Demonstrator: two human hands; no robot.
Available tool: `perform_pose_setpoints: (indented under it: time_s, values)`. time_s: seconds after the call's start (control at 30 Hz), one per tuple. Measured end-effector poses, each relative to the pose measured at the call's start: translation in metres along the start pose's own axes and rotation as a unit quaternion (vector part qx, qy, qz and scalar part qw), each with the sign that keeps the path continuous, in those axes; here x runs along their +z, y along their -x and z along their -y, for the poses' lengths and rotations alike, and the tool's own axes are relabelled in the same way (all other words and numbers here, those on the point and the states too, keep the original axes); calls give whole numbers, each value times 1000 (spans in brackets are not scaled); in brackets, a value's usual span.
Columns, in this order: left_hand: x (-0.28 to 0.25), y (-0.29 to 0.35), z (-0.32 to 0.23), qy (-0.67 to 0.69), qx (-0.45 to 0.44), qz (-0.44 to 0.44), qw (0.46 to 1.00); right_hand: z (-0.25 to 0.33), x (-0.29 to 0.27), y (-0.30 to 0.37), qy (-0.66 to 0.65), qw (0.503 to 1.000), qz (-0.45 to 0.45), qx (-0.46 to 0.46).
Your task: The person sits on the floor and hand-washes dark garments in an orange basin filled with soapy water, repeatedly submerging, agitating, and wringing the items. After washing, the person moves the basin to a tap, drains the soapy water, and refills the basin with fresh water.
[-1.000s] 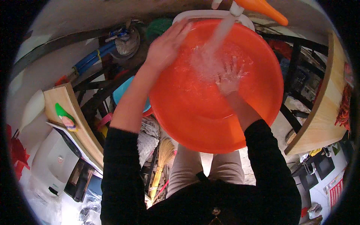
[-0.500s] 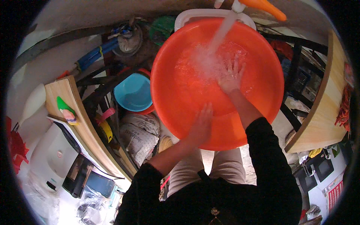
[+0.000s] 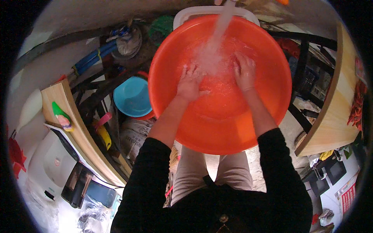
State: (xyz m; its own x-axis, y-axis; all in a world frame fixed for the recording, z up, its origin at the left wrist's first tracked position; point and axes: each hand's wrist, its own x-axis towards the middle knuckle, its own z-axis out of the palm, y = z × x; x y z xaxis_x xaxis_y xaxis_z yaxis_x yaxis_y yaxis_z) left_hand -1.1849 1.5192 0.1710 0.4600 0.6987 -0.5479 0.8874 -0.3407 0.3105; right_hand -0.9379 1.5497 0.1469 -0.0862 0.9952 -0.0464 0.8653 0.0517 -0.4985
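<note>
A large orange plastic basin (image 3: 210,136) holds shallow water in front of me. From a tap (image 3: 230,2) at the top edge, a stream of water (image 3: 222,24) pours in and foams where it lands. My left hand (image 3: 189,82) is in the basin left of the stream, fingers spread and wet, holding nothing. To the right of the splash, my right hand (image 3: 245,72) has its fingers stretched out, thumb side toward the stream, also with nothing in it. Whether the fingertips touch the basin's bottom I cannot tell.
A white tub (image 3: 186,14) shows behind the basin. Left of it are a blue bowl (image 3: 133,97) and a printed sack (image 3: 132,136). Wooden boards stand at the left (image 3: 83,128) and right (image 3: 326,112), with dark metal bars (image 3: 301,70) between.
My left hand has moved from the basin's near side forward to the left of the stream. My right hand has shifted slightly and turned more on edge. The view has tilted a little.
</note>
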Motion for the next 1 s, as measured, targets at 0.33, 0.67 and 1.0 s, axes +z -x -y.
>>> perform_pose_setpoints:
  time_s: [0.33,0.67,1.0]
  values:
    - [15,-17,-14,-25,-8,-4,1000,130,15,84,-627,717,113,282]
    - [9,4,-20,53,-25,-45,997,49,-5,22,94,984,111,-102]
    - [11,13,-20,131,-108,-95,981,14,14,34,75,969,230,-39]
